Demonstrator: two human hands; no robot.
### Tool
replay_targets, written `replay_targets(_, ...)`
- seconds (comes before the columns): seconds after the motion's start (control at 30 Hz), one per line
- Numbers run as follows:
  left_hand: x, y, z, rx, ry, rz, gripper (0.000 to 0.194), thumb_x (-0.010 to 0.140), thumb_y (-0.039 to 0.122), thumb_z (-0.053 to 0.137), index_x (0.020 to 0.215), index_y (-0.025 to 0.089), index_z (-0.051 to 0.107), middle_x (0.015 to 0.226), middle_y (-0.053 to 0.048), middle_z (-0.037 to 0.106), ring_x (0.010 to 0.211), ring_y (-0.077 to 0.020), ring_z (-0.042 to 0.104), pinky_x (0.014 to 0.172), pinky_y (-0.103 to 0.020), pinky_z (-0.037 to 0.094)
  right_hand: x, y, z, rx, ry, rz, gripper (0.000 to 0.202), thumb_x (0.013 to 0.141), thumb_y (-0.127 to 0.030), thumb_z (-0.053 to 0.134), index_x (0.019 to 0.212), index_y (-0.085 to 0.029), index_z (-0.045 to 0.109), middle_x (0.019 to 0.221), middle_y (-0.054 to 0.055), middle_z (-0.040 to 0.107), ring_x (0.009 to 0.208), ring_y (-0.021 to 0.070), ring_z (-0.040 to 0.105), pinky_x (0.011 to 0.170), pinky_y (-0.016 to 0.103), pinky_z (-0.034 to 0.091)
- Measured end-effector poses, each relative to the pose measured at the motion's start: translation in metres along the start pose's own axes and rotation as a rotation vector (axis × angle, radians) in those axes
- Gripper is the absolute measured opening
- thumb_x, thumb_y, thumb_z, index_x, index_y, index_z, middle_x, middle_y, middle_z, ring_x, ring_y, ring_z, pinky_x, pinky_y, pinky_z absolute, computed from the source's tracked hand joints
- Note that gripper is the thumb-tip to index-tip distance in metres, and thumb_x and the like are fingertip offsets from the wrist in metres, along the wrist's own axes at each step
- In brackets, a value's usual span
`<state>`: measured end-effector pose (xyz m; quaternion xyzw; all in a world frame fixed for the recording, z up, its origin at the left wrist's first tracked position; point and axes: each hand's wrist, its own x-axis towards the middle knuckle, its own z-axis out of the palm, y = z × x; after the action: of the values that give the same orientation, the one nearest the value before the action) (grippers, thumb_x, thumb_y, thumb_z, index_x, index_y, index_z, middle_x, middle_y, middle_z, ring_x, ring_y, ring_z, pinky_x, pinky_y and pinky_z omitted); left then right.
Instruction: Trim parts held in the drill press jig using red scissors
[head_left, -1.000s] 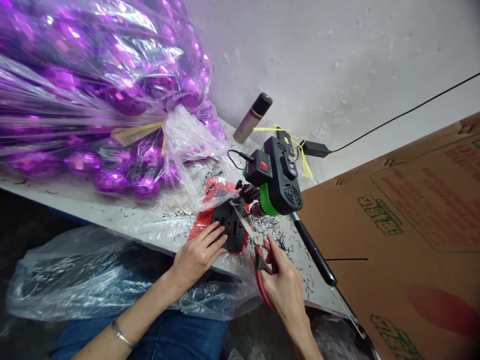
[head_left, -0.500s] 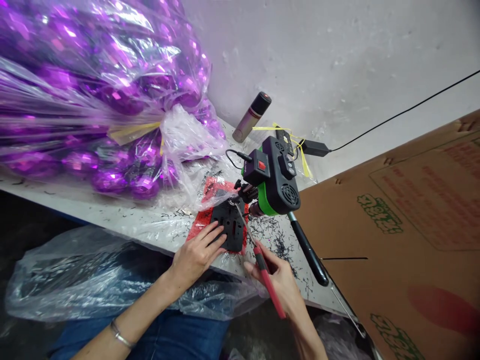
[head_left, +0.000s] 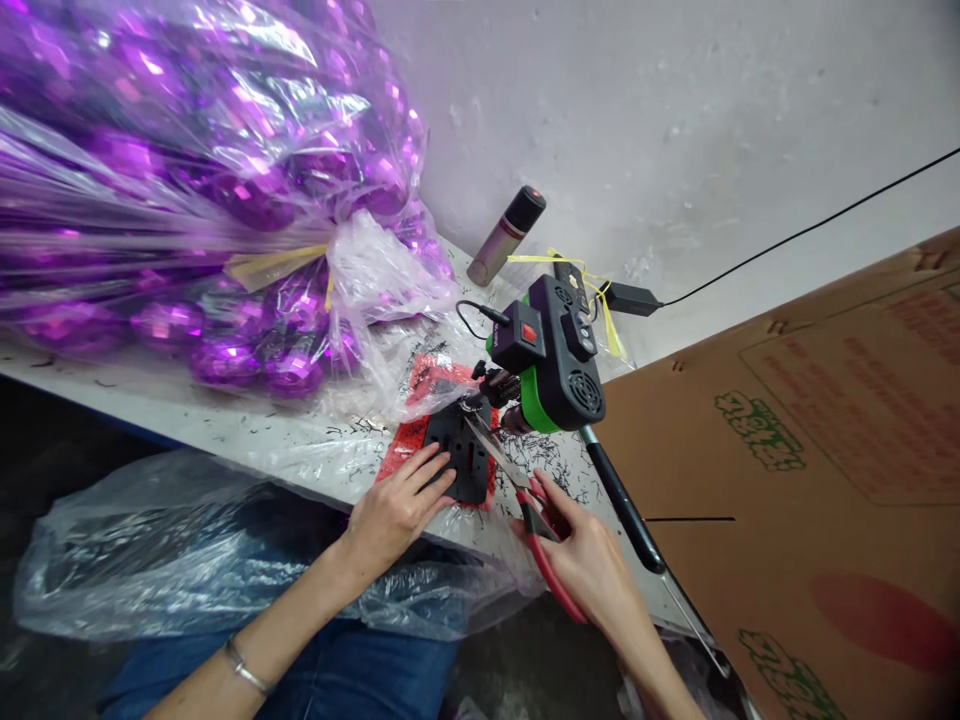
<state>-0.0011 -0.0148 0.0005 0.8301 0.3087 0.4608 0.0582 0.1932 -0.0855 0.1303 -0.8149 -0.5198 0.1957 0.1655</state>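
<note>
My left hand [head_left: 396,505] lies with its fingers stretched out over the near left edge of a black base plate [head_left: 474,455]. This slotted plate belongs to a small black and green bench drill [head_left: 559,365]. In my right hand [head_left: 589,555] is a pair of scissors [head_left: 551,570] with red and black handles. The scissor blades point up and left, and their tips reach in beneath the drill head, above the plate. What lies at the tips is too small to make out. The drill's black lever handle [head_left: 621,503] slants down just right of the scissors.
Thin black shavings litter the white table [head_left: 300,455]. A red mat [head_left: 405,445] lies under the drill. Tied plastic bags of purple mirrored balls [head_left: 247,190] fill the left. A spray can [head_left: 506,237] stands by the wall, and a large cardboard box [head_left: 825,480] borders the right.
My right hand has turned and shifted slightly right, and the scissors have rolled so that their handle loops and broader blades show. My left hand stays on the plate.
</note>
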Motion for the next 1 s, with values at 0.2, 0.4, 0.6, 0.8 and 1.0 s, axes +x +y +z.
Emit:
replay_targets(0.2,-0.001,0.0,0.001,-0.016,0.0,-0.007,0.024,0.094,0.024,0.055,0.112,0.012,0.066,0.119,-0.011,0.069,0.12,-0.0249,0.06,0.093,-0.036,0.058,-0.009,0.014,0.007,-0.219,0.079,-0.144,0.067,0.076,-0.028,0.054,0.142,-0.024,0.049,0.102,0.005,0.071,0.081,0.019,0.068,0.056,0.023,0.051)
replay_targets(0.4,-0.001,0.0,0.0,0.0,-0.013,-0.007,0.024,0.095,0.024,0.054,0.112,0.012,0.066,0.12,-0.011,0.068,0.122,-0.0246,0.059,0.093,-0.036,0.058,-0.007,0.014,0.002,-0.172,0.075,-0.129,0.067,0.077,-0.032,0.058,0.143,-0.022,0.048,0.099,0.003,0.072,0.077,0.0177,0.068,0.063,0.025,0.053)
replay_targets(0.6,-0.001,0.0,0.0,0.008,-0.008,-0.001,0.024,0.095,0.024,0.053,0.111,0.012,0.066,0.12,-0.011,0.068,0.121,-0.0251,0.06,0.093,-0.036,0.058,-0.005,0.001,0.007,-0.048,0.081,-0.083,0.062,0.076,-0.037,0.06,0.136,-0.02,0.056,0.099,0.004,0.074,0.081,0.0186,0.069,0.073,0.028,0.056)
replay_targets(0.8,-0.001,0.0,-0.001,-0.044,-0.01,-0.019,0.026,0.094,0.024,0.055,0.117,0.014,0.065,0.122,-0.011,0.067,0.124,-0.0246,0.057,0.095,-0.037,0.057,0.0,0.0,0.004,0.11,0.046,-0.043,0.06,0.067,-0.037,0.072,0.125,-0.021,0.067,0.097,0.004,0.077,0.086,0.024,0.071,0.075,0.032,0.058)
replay_targets(1.0,-0.001,0.0,-0.001,-0.049,-0.019,-0.026,0.028,0.095,0.023,0.053,0.119,0.015,0.063,0.123,-0.011,0.067,0.124,-0.024,0.058,0.095,-0.036,0.057,0.007,-0.007,-0.003,0.301,-0.239,-0.006,0.062,0.064,-0.048,0.075,0.117,-0.018,0.071,0.098,0.004,0.077,0.09,0.0281,0.071,0.074,0.036,0.059)
